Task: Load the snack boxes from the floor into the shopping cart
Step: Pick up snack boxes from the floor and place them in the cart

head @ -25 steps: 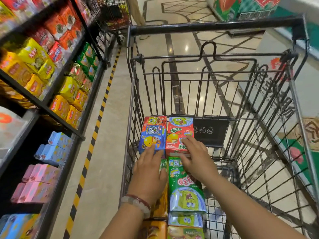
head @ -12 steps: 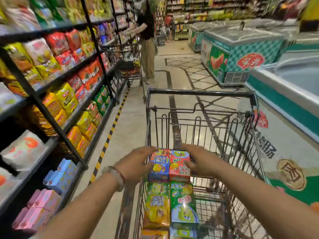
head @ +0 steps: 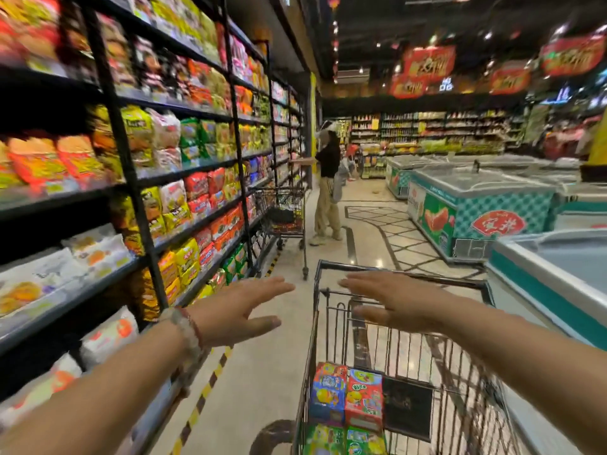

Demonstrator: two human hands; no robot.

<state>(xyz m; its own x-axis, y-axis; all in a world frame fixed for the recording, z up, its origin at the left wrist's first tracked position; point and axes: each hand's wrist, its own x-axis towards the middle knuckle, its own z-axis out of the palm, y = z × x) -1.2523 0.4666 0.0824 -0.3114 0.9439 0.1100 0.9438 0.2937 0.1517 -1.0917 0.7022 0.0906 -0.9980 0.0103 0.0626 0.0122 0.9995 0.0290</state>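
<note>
At the left, black shelves (head: 138,178) carry many snack bags. The left hand (head: 243,307), with a bead bracelet (head: 187,330) on the wrist, is stretched forward with flat, straight fingers and holds nothing; it is in the air left of the shopping cart (head: 404,284). The right hand (head: 397,303) is also flat and empty, above the far rim of the cart. Four snack boxes (head: 348,399) are visible in the cart, in two rows of two, at its near left side. Far ahead, a person (head: 328,192) stands beside a second cart (head: 282,211). Freezers (head: 476,208) stand at the right.
</note>
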